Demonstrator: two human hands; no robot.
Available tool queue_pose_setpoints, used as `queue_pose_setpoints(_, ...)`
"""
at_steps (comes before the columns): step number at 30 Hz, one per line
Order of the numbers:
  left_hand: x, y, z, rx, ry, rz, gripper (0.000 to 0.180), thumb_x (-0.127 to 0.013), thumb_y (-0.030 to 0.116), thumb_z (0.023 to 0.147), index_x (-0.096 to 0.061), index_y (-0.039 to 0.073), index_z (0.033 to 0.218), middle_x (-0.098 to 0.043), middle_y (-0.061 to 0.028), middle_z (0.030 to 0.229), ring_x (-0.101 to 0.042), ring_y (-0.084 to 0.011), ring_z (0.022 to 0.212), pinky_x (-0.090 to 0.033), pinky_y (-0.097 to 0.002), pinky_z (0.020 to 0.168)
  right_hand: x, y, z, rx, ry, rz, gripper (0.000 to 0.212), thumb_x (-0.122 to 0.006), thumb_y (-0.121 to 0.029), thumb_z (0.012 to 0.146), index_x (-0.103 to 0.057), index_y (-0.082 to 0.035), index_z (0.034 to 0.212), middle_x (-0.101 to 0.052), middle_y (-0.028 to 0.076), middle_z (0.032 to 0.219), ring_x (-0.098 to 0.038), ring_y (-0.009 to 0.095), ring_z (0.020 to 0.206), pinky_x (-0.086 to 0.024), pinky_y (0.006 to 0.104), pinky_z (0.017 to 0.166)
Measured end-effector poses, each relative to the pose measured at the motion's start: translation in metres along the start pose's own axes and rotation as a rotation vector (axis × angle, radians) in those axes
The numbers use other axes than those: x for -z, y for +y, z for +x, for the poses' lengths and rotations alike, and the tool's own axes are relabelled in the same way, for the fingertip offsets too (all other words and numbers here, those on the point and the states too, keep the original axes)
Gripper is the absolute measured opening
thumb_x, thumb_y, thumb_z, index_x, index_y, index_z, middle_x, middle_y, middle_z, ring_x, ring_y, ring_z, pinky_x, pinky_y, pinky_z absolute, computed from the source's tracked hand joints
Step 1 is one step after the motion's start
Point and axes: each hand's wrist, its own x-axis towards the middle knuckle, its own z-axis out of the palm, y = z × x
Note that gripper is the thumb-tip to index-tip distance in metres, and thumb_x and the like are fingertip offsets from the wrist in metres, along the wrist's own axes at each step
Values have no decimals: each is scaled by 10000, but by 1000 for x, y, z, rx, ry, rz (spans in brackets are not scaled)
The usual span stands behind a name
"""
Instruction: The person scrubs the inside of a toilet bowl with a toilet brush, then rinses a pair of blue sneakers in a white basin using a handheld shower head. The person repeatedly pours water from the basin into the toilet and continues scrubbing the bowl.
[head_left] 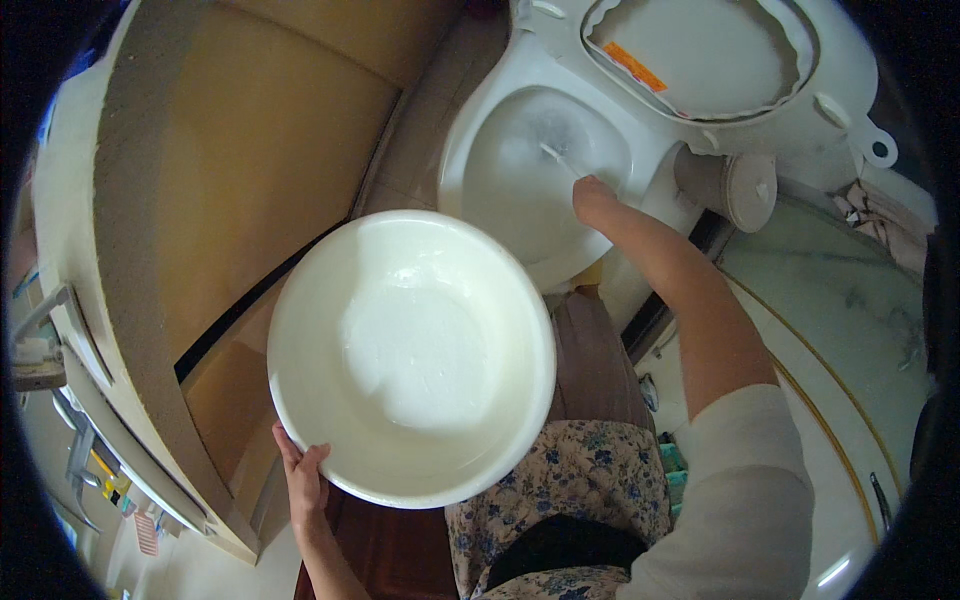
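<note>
My left hand (303,470) grips the lower left rim of a big round white plastic basin (430,350), thumb over the edge. The basin is tilted toward me, and its inside has a wet-looking shine. Farther off, my right hand (592,200) is closed round the white handle of a toilet brush (562,163). The brush reaches down into the toilet bowl (475,165), where its head is a blurred greyish patch near the bottom. The toilet seat (690,105) is raised, with a pale fabric-like ring and an orange label on it.
On the left runs a counter with a speckled edge (140,250) above a brown cabinet door (265,130); a tap (50,310) stands on it. A round grey container (750,195) is beside the toilet. Gold-edged curved glass (820,350) bounds the right. A cloth (885,220) hangs nearby.
</note>
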Motion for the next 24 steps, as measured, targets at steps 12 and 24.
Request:
queue_pose_setpoints(12, -3, -1, 7, 44, 10, -43, 609, -477, -67, 622, -301, 93, 1182, -410, -67, 1065, -401, -201, 1016, -315, -329, 917, 21, -47, 5, -652, -485, 1430, 179, -451, -132, 791, -413, -77, 625, -389, 25, 533, -332, 161, 421, -307, 308, 369)
queue_pose_setpoints(24, -16, 2, 9, 122, 114, -73, 614, -452, -85, 632, -304, 101, 1198, -426, -67, 1074, -421, -196, 1014, -344, -318, 899, 5, -23, 40, -22, -476, 770, 176, -456, -130, 799, -544, -18, 696, -525, 84, 577, -517, 213, 492, -428, 325, 448)
